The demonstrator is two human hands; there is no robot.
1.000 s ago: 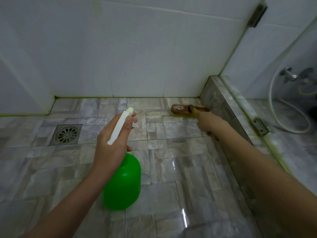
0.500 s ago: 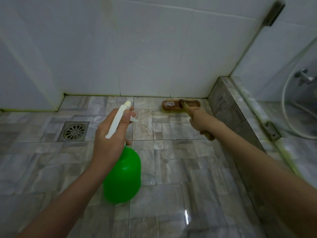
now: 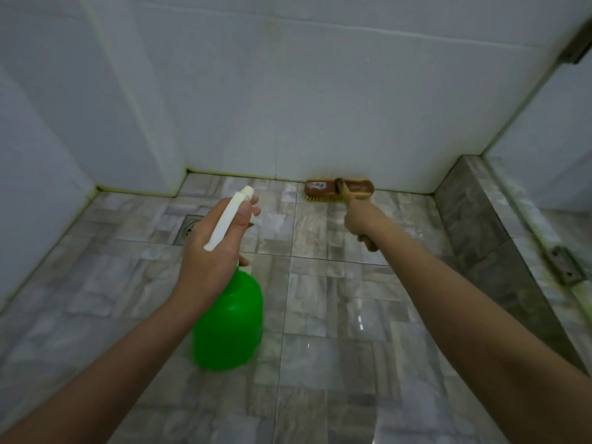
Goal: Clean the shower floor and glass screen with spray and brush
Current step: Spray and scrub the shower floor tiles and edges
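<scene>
Grey marbled floor tiles (image 3: 336, 315) met the white wall where our right hand (image 3: 360, 221), clamped on its wooden handle, pressed the brush (image 3: 339, 190) at the far edge, while our left hand (image 3: 213, 251) gripped the green spray bottle (image 3: 229, 322) nearer, beside the drain (image 3: 189, 230).

place: home bathroom shower | evidence: white wall tiles (image 3: 288, 91), grey marble-look floor (image 3: 336, 315), floor drain (image 3: 189, 230), raised kerb (image 3: 474, 219)
</scene>
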